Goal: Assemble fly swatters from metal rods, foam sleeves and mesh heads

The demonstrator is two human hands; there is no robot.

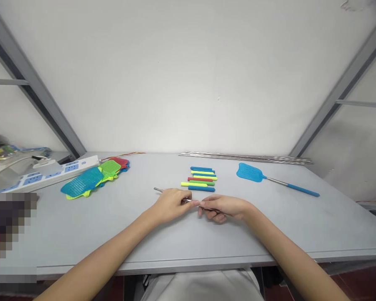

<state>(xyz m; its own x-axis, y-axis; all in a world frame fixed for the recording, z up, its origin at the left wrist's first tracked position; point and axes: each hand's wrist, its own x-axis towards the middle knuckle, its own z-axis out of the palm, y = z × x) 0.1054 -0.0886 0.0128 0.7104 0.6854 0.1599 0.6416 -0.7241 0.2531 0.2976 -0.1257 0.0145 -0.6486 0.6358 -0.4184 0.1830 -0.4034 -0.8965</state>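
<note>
In front of me, just above the table, my left hand (171,204) is closed around a thin metal rod (157,190), whose far end sticks out to the left past the knuckles. My right hand (225,206) pinches the rod close to the left thumb, and its other fingers are curled beneath. The rod's right end is mostly hidden by that hand. Just beyond both hands lie several coloured handle tubes (201,189) in blue, yellow, red and green, roughly parallel. To their right rests a blue fly swatter (250,172) with a metal shaft and blue handle.
Long metal rods (244,157) lie along the wall at the back. At left, several fly swatter heads (84,182) are piled beside a white power strip (64,170). Bagged items (6,148) sit at far left. The table's front edge (188,267) runs before me.
</note>
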